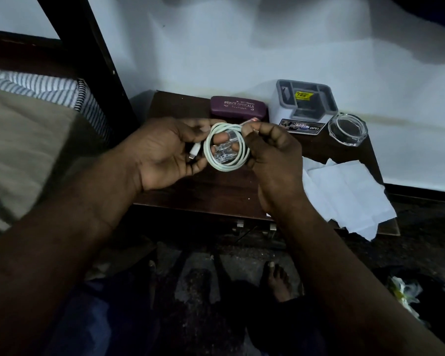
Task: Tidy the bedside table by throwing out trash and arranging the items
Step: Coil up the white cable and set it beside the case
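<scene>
A white charging cable (225, 160) is coiled into a loop, held between both hands above the dark wooden bedside table (216, 194). My left hand (165, 155) cups the coil from the left, its plug end lying across the palm. My right hand (275, 160) pinches the coil's upper right side. A crumpled clear wrapper (222, 152) shows through the loop. A purple spectacle case (238, 106) lies at the table's back. Crumpled white tissue paper (347, 196) lies on the right part of the table.
A grey and white organiser box (306, 104) stands at the back right, a clear glass ashtray (347, 129) beside it. A bed with a striped pillow (36, 91) is to the left. White wall behind. Litter (406, 296) lies on the dark floor at lower right, near my foot (278, 281).
</scene>
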Demonstrator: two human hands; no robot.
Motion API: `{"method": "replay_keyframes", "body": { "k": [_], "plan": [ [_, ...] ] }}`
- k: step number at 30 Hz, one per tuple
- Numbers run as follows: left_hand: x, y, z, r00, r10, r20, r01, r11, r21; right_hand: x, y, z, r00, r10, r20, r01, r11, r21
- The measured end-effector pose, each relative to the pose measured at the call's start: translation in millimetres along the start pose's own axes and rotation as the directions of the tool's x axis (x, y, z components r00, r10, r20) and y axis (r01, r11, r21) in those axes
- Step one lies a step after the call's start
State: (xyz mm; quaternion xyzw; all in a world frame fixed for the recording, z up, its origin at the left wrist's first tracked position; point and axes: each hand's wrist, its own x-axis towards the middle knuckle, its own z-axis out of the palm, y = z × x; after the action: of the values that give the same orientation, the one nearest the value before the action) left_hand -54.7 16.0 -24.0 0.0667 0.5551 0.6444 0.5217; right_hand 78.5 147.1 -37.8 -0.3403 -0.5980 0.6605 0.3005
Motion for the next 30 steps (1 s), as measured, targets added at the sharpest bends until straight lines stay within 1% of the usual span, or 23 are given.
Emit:
{"method": "replay_keyframes", "body": {
  "k": [4, 7, 9, 13, 15, 17, 20, 23, 25, 26, 28, 30],
  "plan": [
    [5, -5, -7, 0.999, 0.024, -0.035, -0.025, 0.999, -0.025, 3, 3, -2, 0.997, -0.057, -0.057, 0.056, 0.998, -0.014],
    [8, -8, -5, 0.996, 0.026, -0.081, -0.03, 0.998, -0.048, 5, 4, -3, 0.993, -0.096, -0.07, 0.096, 0.995, -0.004],
    [7, -11, -1, 0.993, 0.029, -0.111, -0.036, 0.998, -0.056, 5, 4, -1, 0.992, -0.097, -0.078, 0.1, 0.994, 0.043],
    [5, -9, 9, 0.985, 0.098, -0.14, -0.103, 0.994, -0.025, 3, 1, -1, 0.994, -0.078, -0.071, 0.089, 0.982, 0.165],
    [3, -7, 13, 0.983, 0.118, -0.137, -0.121, 0.993, -0.016, 3, 0, -2, 0.988, -0.121, -0.097, 0.132, 0.985, 0.112],
    [0, -7, 18, 0.986, 0.117, -0.118, -0.121, 0.992, -0.027, 5, 0, -4, 0.973, -0.198, -0.118, 0.198, 0.98, -0.018],
    [-3, -8, 20, 0.995, 0.085, -0.054, -0.088, 0.995, -0.055, 5, -2, -8, 0.948, -0.3, -0.105, 0.285, 0.948, -0.141],
    [-1, -12, 22, 0.995, 0.095, 0.006, -0.095, 0.995, 0.006, 3, -3, -9, 0.933, -0.352, -0.076, 0.332, 0.922, -0.198],
    [0, -14, 23, 0.993, 0.118, 0.017, -0.119, 0.992, 0.038, 2, -3, -8, 0.945, -0.323, -0.054, 0.312, 0.937, -0.158],
    [0, -15, 23, 0.992, 0.129, 0.01, -0.13, 0.991, 0.045, 2, -4, -7, 0.956, -0.288, -0.046, 0.282, 0.954, -0.103],
    [1, -15, 23, 0.986, 0.167, -0.012, -0.166, 0.985, 0.045, 2, -8, -6, 0.982, -0.188, -0.025, 0.189, 0.979, 0.077],
    [2, -13, 22, 0.977, 0.205, -0.052, -0.204, 0.979, 0.03, 2, -12, -6, 0.996, -0.083, 0.015, 0.078, 0.974, 0.214]
  ]
}}
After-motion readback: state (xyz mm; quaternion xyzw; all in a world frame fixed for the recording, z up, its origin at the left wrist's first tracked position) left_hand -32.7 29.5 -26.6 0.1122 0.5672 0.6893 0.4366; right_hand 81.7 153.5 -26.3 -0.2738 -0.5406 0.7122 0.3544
